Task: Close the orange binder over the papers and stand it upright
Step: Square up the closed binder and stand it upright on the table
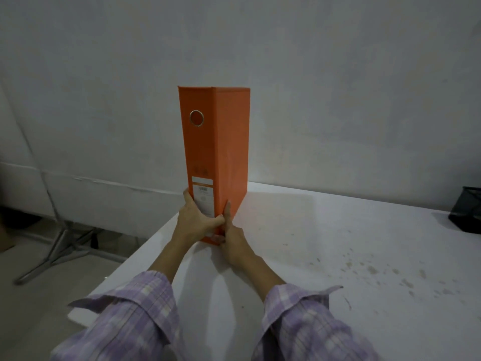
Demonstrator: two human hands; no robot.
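Observation:
The orange binder (pixel 214 152) stands upright and closed near the left edge of the white table (pixel 338 256), its spine with a metal ring hole and a white label turned toward me. No papers show. My left hand (pixel 194 221) grips the lower left of the spine, fingers wrapped round the far side and thumb across the front. On the lower right corner my right hand (pixel 231 242) presses, thumb pointing up along the binder's edge. Both wrists come out of purple checked sleeves.
A black mesh container (pixel 467 209) stands at the table's far right edge. Brownish stains (pixel 385 274) speckle the table's right part. A metal stand's legs (pixel 59 248) spread on the floor at left, beyond the table's left edge. A white wall rises behind.

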